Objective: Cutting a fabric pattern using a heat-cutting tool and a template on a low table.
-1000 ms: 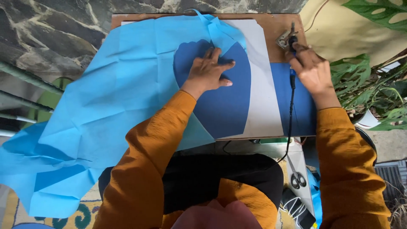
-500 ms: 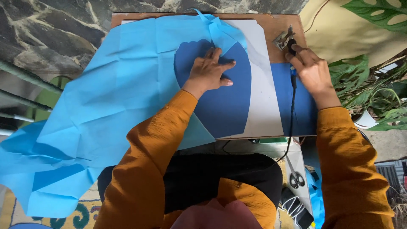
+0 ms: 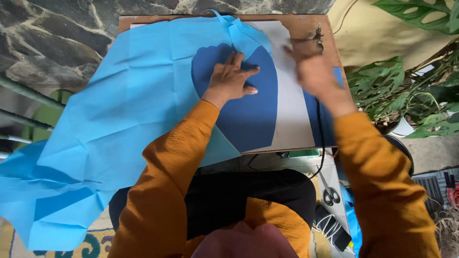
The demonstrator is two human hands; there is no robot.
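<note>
Light-blue non-woven fabric (image 3: pixel 129 119) covers most of the wooden board (image 3: pixel 306 26), spilling off its nine o'clock side in creased folds that hang down toward a patterned rug at the lower left. Moving right, a dark-blue curved pattern piece (image 3: pixel 248 114) lies on the fabric near the board's middle, rounded at the top and narrowing toward six o'clock.

The left hand (image 3: pixel 232 79) rests flat on the upper part of that piece, palm down, fingers spread wide and closed on nothing; it simply presses the piece against the sheet beneath. A folded flap of the light-blue fabric sits at the hand's twelve o'clock, just touching the fingertips.

To the right of the pattern piece is a pale grey panel (image 3: pixel 291 105), then a strip of blue at the board's three o'clock edge. The right hand (image 3: pixel 313 71) is blurred with motion above that panel; how far it is open cannot be told. A small metal tool (image 3: pixel 317 34) with a black cord (image 3: pixel 319 138) lies at the hand's one o'clock, at the board's far corner, and whether the fingers touch it is unclear.

As a judgement, the work in hand looks like pinning the shape in place so the corded tool can follow its outline; the next move would call for a steady left palm and a careful line along the curved edge. Scissors (image 3: pixel 329 193) lie below the board, near five o'clock.
</note>
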